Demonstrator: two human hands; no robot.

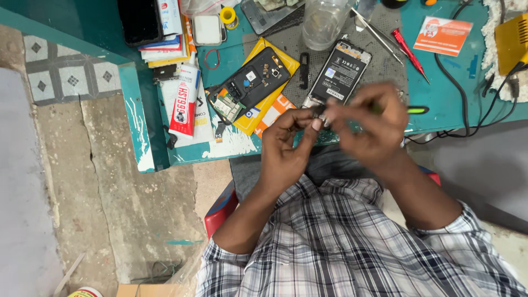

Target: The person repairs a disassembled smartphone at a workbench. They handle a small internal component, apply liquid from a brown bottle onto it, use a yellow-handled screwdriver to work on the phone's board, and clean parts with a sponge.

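Observation:
My left hand (286, 144) pinches a small dark metal part (320, 114) at the front edge of a teal workbench (440, 99). My right hand (369, 124), blurred by motion, grips a green-handled tool (416, 110) and meets the left fingertips at that part. Just behind my hands lies an opened phone with its battery showing (340, 71). To the left rests a black phone back with its circuit board exposed (250, 82), on a yellow packet (286, 66).
A red and white glue tube (184, 99) lies at the bench's left end. Behind are a clear plastic cup (323, 22), a red screwdriver (410, 55), tweezers (377, 33), an orange card (443, 36), black cables (467, 110), a yellow device (511, 41), and stacked boxes (165, 33).

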